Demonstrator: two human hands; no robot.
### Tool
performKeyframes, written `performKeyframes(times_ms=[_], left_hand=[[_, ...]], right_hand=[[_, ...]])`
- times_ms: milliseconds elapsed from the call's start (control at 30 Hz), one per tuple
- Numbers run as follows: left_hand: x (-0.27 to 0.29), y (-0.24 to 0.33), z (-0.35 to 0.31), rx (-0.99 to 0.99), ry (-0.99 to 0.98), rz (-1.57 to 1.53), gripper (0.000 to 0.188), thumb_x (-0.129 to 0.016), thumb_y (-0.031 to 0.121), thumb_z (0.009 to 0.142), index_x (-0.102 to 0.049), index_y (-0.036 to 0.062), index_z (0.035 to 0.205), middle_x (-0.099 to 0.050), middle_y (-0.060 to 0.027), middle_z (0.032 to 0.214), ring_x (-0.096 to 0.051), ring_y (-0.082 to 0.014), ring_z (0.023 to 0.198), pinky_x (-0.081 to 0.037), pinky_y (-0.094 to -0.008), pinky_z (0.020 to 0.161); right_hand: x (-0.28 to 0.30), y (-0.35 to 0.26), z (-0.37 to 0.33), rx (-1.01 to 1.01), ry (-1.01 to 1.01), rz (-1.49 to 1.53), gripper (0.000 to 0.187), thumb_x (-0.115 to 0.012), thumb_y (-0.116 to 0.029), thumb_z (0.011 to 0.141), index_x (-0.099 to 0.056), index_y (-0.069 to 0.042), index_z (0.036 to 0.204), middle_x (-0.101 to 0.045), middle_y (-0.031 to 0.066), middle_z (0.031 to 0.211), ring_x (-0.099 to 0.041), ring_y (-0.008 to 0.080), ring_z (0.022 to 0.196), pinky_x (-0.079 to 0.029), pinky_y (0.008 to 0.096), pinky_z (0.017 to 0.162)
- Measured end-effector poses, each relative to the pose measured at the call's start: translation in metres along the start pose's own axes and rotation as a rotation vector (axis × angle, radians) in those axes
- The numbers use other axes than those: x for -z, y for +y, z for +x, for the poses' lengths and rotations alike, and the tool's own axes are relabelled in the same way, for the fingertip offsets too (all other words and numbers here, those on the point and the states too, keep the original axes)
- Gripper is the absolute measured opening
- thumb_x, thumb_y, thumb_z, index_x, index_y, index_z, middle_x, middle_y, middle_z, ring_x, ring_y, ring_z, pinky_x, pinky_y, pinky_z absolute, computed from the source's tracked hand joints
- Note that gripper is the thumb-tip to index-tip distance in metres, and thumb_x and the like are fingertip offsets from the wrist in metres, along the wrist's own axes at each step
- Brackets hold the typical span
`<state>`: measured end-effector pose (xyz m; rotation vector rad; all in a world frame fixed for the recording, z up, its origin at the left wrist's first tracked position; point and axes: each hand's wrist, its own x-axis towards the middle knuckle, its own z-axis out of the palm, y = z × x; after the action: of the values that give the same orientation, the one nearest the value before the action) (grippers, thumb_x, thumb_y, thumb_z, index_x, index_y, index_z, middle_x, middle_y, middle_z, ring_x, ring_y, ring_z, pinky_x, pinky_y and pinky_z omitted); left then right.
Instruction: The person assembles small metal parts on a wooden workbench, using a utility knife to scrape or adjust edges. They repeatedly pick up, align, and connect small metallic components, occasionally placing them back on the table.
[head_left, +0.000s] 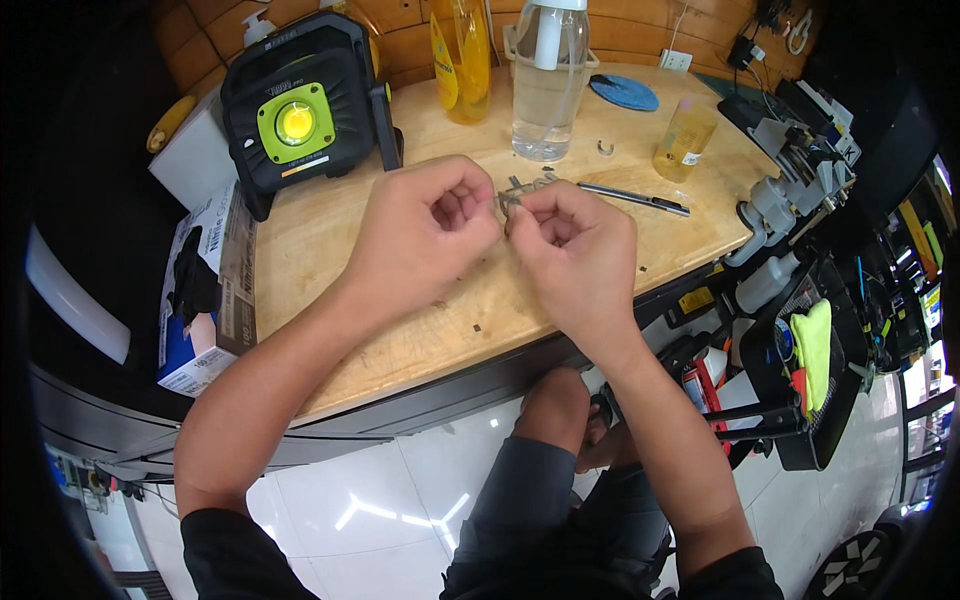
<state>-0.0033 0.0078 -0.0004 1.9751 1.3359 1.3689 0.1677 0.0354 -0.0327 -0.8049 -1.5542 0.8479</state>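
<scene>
My left hand (428, 215) and my right hand (578, 250) meet above the wooden tabletop, each closed in a pinch. Between their fingertips is a small grey metal piece (508, 200), too small to name its kind. Just behind the fingers lie more small grey pieces (540, 182), partly hidden by my hands. To the right of them rests a slim black and silver pen-shaped tool (640, 199). A small curved metal piece (604, 149) lies farther back. Dark crumbs (477, 328) are scattered over the wood.
A work lamp (298, 115), lit yellow, stands at the back left above a glove box (215, 300). Behind my hands are a yellow bottle (462, 65), a clear spray bottle (548, 95), a blue disc (624, 92) and an amber cup (685, 145). A vise (770, 205) is at the right edge.
</scene>
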Motion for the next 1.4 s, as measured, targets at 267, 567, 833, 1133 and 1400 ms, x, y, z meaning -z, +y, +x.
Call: performKeyframes(times_ms=[267,567,833,1133,1400], left_hand=[[0.006,-0.013,0.004,0.093,0.035,-0.188,0.029,-0.069,0.018,0.099,-0.058,0.0035,0.077,-0.055,0.0042,0.071,-0.047,-0.0029,0.065,-0.038,-0.0243,0.057],[0.014,-0.011,0.005,0.143,-0.092,0.063,0.042,-0.061,0.029,0.108,-0.056,0.0048,0.074,-0.053,0.0034,0.062,-0.050,-0.0037,0.056,-0.038,-0.0243,0.051],[0.017,-0.013,0.005,-0.020,-0.114,0.116,0.013,-0.056,0.007,0.094,-0.065,-0.0006,0.087,-0.060,-0.0028,0.075,-0.056,-0.0084,0.073,-0.046,-0.0270,0.065],[0.018,-0.002,0.005,0.027,-0.035,0.132,0.024,-0.061,0.016,0.093,-0.061,-0.0037,0.079,-0.056,-0.0164,0.060,-0.051,-0.0215,0.051,-0.043,-0.0376,0.054],[0.018,-0.009,0.004,0.068,-0.082,0.163,0.027,-0.067,0.022,0.097,-0.066,-0.0031,0.085,-0.059,-0.0159,0.066,-0.052,-0.0205,0.053,-0.044,-0.0359,0.054]], right_hand=[[-0.002,-0.001,0.001,-0.075,0.012,0.105,0.009,-0.072,-0.003,0.090,-0.068,0.005,0.086,-0.069,0.0045,0.068,-0.062,0.0055,0.059,-0.049,0.0240,0.056],[0.012,-0.012,0.007,-0.229,-0.126,0.338,0.009,-0.065,-0.006,0.099,-0.066,0.003,0.096,-0.070,0.0052,0.082,-0.058,0.0052,0.064,-0.045,0.0218,0.057],[0.012,-0.013,0.006,-0.222,-0.173,0.350,0.010,-0.063,-0.007,0.101,-0.065,0.002,0.098,-0.070,0.0053,0.086,-0.057,0.0054,0.064,-0.045,0.0218,0.058],[0.012,-0.012,0.006,-0.215,-0.203,0.317,0.009,-0.063,-0.006,0.100,-0.065,0.002,0.096,-0.070,0.0051,0.085,-0.058,0.0060,0.066,-0.046,0.0224,0.058],[0.013,-0.011,0.005,-0.200,-0.208,0.309,0.010,-0.065,-0.007,0.099,-0.068,0.002,0.095,-0.070,0.0034,0.084,-0.058,0.0062,0.065,-0.046,0.0224,0.058]])
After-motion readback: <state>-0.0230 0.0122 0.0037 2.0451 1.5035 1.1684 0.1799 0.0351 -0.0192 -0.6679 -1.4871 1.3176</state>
